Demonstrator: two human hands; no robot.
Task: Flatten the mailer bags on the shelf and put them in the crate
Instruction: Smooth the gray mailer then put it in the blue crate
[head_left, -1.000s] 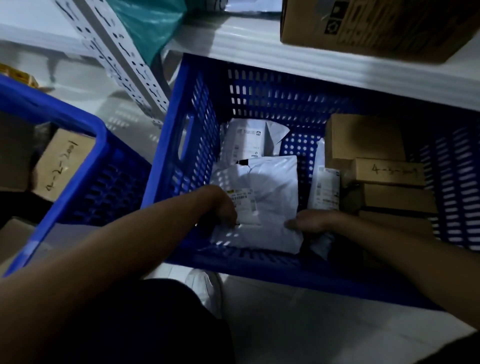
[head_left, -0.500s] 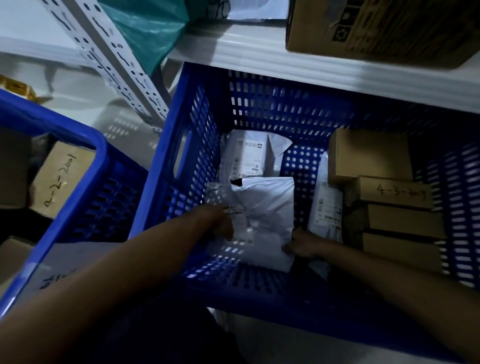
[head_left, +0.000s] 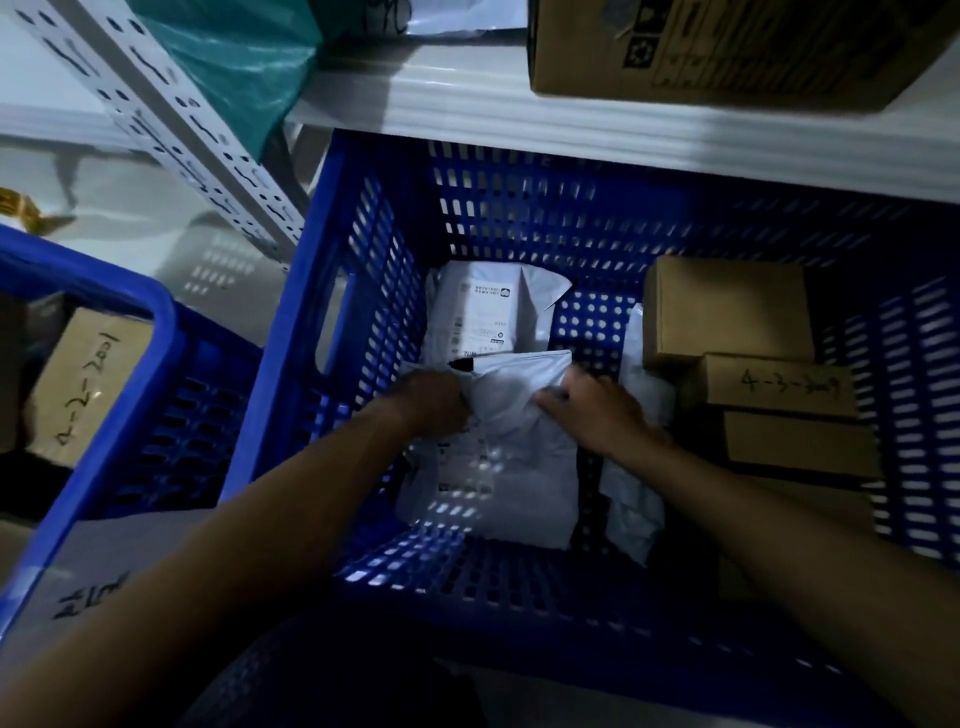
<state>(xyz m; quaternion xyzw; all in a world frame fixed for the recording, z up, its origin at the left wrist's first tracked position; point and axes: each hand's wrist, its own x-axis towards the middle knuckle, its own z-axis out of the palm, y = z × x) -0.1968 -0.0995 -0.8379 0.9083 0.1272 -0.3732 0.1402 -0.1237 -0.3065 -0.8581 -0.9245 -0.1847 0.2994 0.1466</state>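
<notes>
Looks soft, light, probably slippery: white mailer bag (head_left: 498, 457) in the blue crate (head_left: 519, 208). Gripped at its far-left edge by the curled left hand (head_left: 434, 402), pressed under the flat right hand (head_left: 597, 415) — best taken by the edges.

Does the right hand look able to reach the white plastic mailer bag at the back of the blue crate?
Probably yes: that rear white mailer bag lies uncovered just beyond the right hand; only the front mailer bag overlaps its near edge.

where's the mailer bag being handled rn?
Head view: the white mailer bag lies on the floor of the blue crate, left of centre, under the left hand and right hand, in front of a second mailer and left of the cardboard boxes.
</notes>
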